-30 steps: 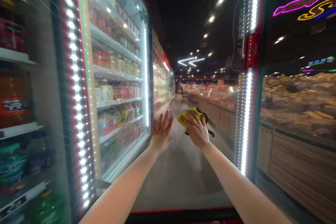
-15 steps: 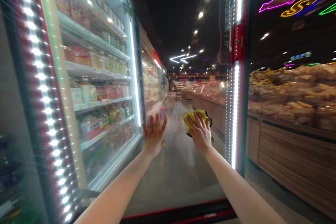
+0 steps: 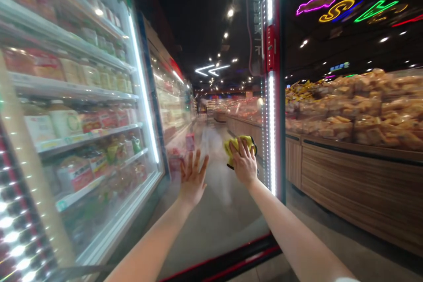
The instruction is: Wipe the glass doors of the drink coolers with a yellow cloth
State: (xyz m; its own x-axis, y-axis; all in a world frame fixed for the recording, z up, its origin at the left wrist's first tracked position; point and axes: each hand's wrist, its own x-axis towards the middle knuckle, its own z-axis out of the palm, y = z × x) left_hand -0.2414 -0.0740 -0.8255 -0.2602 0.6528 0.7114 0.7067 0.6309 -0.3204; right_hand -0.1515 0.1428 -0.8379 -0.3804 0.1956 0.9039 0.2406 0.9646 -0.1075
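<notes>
My right hand [image 3: 245,163] presses a yellow cloth [image 3: 231,144] with dark edging flat against a clear glass door, near its lit right-hand frame [image 3: 271,119]. The fingers lie over the cloth and hide part of it. To the left, my left hand [image 3: 192,180] is spread with its fingers apart and holds nothing. It appears to rest on the same glass, though contact is hard to make out. Along the bottom of the door runs a black and red frame [image 3: 228,257], below both hands.
At left stands a lit refrigerated cabinet with bottles [image 3: 64,116] and packs on its shelves. A wood-panelled display stand [image 3: 357,185] heaped with bagged goods [image 3: 366,114] is at right. An aisle floor [image 3: 214,211] shows through the glass.
The view has turned right, so the cabinet and door frame sit further left. Against the glass, my right hand with the cloth and my left hand have both moved closer to the right-hand frame.
</notes>
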